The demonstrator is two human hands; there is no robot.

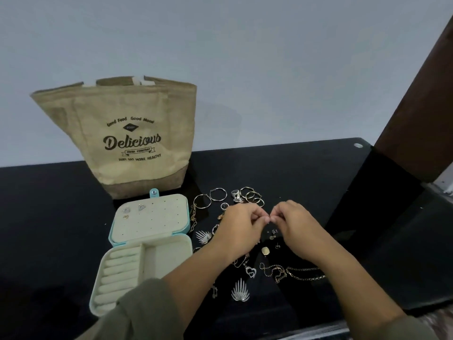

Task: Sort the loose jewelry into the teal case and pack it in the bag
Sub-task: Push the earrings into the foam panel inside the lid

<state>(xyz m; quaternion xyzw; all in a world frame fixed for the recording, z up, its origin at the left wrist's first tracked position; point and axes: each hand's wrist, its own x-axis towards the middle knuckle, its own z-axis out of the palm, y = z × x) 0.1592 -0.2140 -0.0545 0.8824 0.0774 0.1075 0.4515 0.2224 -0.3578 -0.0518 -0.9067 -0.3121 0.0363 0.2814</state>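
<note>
Left hand and right hand meet fingertip to fingertip above the loose jewelry. Fingers of both are curled in, tips pinched close. Whether anything sits between them cannot be told (any item there is too small to make out).

Teal case lies open on the black table, left of the hands and directly in front of the bag. Its pale lid panel carries two heart-shaped earrings and one small gold piece. The ring rolls in the base hold nothing visible.

Bag stands upright against the wall, mouth open, printed "Delicious".

Jewelry is spread on the table to the right of the case: hoops beyond the hands, a heart pendant and a gold chain under the forearms, a silver leaf-shaped piece nearest the person. An olive sleeve covers part of the case's near corner.
</note>
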